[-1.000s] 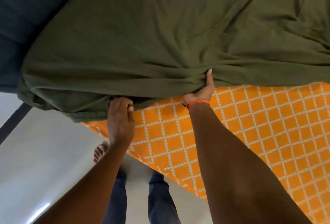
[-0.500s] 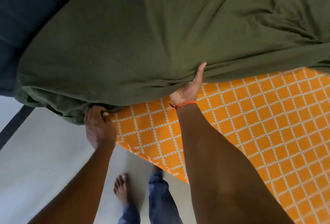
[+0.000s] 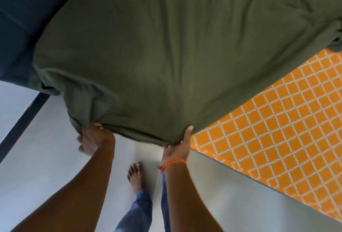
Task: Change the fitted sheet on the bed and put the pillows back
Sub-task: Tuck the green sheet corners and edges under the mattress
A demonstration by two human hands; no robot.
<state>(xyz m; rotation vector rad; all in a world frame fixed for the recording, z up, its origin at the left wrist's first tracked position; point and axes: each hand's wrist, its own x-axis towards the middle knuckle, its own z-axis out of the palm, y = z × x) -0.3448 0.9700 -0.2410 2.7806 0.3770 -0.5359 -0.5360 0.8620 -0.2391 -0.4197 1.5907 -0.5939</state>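
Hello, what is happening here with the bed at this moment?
A person is fitting a green sheet onto a mattress with an orange patterned cover. The left hand and the right hand both grip the sheet's edge at the mattress corner. Much of the orange cover on the right remains uncovered.

open floor [image 3: 46, 157] lies below both hands; the green sheet [image 3: 166, 56] and orange mattress [image 3: 277, 130] block beyond.

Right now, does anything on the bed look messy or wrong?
Yes. The green sheet is only partly on: the orange patterned mattress shows bare at the right, and the sheet bunches in folds by the left hand. The right hand grips its edge too.
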